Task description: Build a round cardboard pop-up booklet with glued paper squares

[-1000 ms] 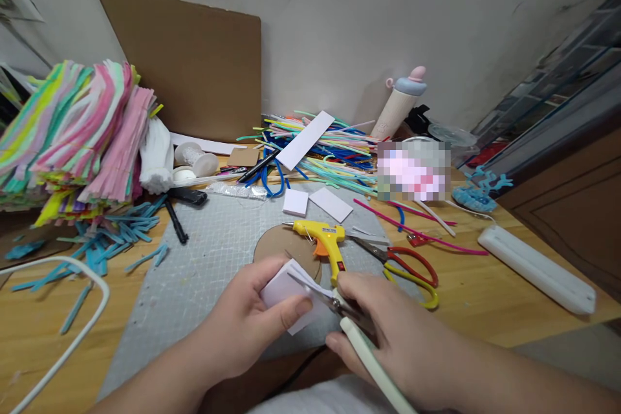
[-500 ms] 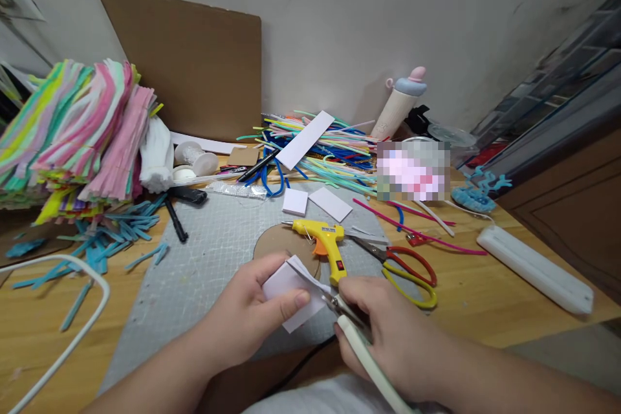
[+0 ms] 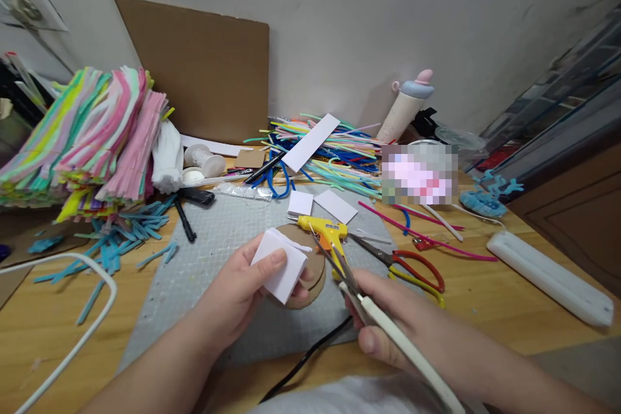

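Between the thumb and fingers of my left hand [image 3: 237,284] is a small block of white card [image 3: 279,275], with a thin strip along its top edge. My right hand [image 3: 395,304] grips scissors [image 3: 410,349] with pale handles; their blades are parted, pointing up and left, apart from the card. Behind the blades lies a yellow glue gun [image 3: 326,231]. A round piece of brown cardboard [image 3: 313,284] rests on the grey cutting mat [image 3: 228,233], partly hidden by my left hand. Two more white card pieces, a small stack [image 3: 300,202] and a flat rectangle [image 3: 336,206], lie beyond the glue gun.
Other scissors [image 3: 422,265] with red and yellow handles lie at right, near a white power strip [image 3: 548,278]. Bundles of fuzzy sticks [image 3: 92,136] stand at left, blue offcuts [image 3: 111,246] below them. A bottle [image 3: 405,110] stands by the wall. A black cord [image 3: 305,362] crosses the front.
The scissors have come away from the card and their blades have parted. My left hand has shifted slightly left and tilted the card upward. The view has moved a little.
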Demonstrator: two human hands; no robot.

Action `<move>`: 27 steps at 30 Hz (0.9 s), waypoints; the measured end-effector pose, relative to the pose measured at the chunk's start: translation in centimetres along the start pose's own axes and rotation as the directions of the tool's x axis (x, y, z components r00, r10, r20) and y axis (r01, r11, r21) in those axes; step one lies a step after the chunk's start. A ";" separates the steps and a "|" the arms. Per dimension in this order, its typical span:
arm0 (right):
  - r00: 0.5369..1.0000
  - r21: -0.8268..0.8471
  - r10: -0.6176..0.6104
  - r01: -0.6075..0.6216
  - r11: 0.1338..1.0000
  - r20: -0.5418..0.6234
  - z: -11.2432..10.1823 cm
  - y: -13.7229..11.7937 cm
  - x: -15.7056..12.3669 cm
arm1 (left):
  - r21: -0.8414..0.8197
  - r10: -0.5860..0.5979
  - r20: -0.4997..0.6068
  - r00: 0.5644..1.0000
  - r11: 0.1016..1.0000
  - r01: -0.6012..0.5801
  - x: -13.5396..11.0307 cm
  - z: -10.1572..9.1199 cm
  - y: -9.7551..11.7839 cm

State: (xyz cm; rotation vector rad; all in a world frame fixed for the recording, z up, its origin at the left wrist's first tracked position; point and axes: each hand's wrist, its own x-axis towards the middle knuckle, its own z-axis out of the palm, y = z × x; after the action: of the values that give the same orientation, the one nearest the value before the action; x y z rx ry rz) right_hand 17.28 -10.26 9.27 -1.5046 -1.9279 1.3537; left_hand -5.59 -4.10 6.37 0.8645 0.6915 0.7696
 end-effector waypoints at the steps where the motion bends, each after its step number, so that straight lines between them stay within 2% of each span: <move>1: 1.000 0.094 -0.008 0.007 0.996 0.005 0.2 0.3 0.0 | 0.003 -0.002 0.004 1.000 1.000 0.002 0.0 0.0 -0.1; 3: 1.000 0.327 0.007 -0.003 0.945 -0.011 1.0 0.7 0.4 | 0.088 0.031 -0.023 0.999 0.996 -0.029 0.1 0.1 -0.3; 5: 0.995 0.540 0.067 -0.017 0.841 -0.073 1.8 0.8 1.1 | 0.340 0.174 -0.082 0.981 0.930 -0.136 0.1 0.0 -0.6; 6: 0.990 0.616 0.095 -0.014 0.788 -0.100 2.1 0.7 1.5 | 0.510 0.286 -0.074 0.955 0.834 -0.210 0.0 -0.1 -0.8; 8: 0.984 0.704 0.113 0.019 0.710 -0.141 2.6 0.4 2.5 | 0.784 0.494 0.076 0.866 0.508 -0.358 -0.1 -0.4 -1.1; 10: 0.979 0.744 0.099 0.070 0.664 -0.180 2.9 0.1 3.4 | 0.876 0.578 0.275 0.768 0.179 -0.448 -0.2 -0.8 -1.3; 11: 0.976 0.755 0.090 0.095 0.649 -0.200 3.0 0.0 3.8 | 0.886 0.593 0.340 0.730 0.060 -0.461 -0.2 -1.0 -1.4; 12: 0.971 0.758 0.080 0.122 0.641 -0.224 3.1 -0.1 4.2 | 0.892 0.603 0.377 0.703 -0.032 -0.451 -0.2 -1.1 -1.5; 14: 0.964 0.748 0.047 0.170 0.642 -0.260 3.4 -0.4 4.8 | 0.903 0.608 0.410 0.680 -0.165 -0.397 -0.2 -1.1 -1.7; 17: 0.966 0.728 0.005 0.192 0.658 -0.259 3.6 -0.9 5.4 | 0.911 0.594 0.411 0.691 -0.257 -0.321 -0.3 -0.7 -2.2; 19: 0.961 0.711 0.047 0.167 0.683 -0.271 3.6 -1.1 5.6 | 0.920 0.573 0.392 0.720 -0.234 -0.314 -0.6 -0.2 -2.3; 20: 0.953 0.695 0.089 0.145 0.704 -0.288 3.5 -1.2 5.7 | 0.927 0.560 0.372 0.740 -0.189 -0.323 -0.7 0.0 -2.3; 22: 0.932 0.653 0.173 0.083 0.753 -0.319 3.3 -1.3 5.7 | 0.938 0.561 0.296 0.773 -0.016 -0.347 -0.9 0.3 -2.2; 23: 0.926 0.627 0.196 0.055 0.777 -0.324 3.1 -1.3 5.7 | 0.931 0.571 0.219 0.791 0.120 -0.345 -0.9 0.4 -2.1; 25: 0.929 0.571 0.196 0.020 0.820 -0.314 3.0 -1.4 5.6 | 0.841 0.532 -0.008 0.847 0.462 -0.282 -0.7 0.4 -1.7; 27: 0.941 0.524 0.158 0.025 0.851 -0.300 3.1 -1.5 5.5 | 0.623 0.311 -0.175 0.934 0.770 -0.139 -0.2 0.3 -1.4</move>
State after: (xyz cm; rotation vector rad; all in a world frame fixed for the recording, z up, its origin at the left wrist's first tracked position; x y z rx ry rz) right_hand 12.05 -6.77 7.49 -1.4136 -1.1791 1.3939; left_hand -5.01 -4.98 5.37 1.4686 1.1258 0.9105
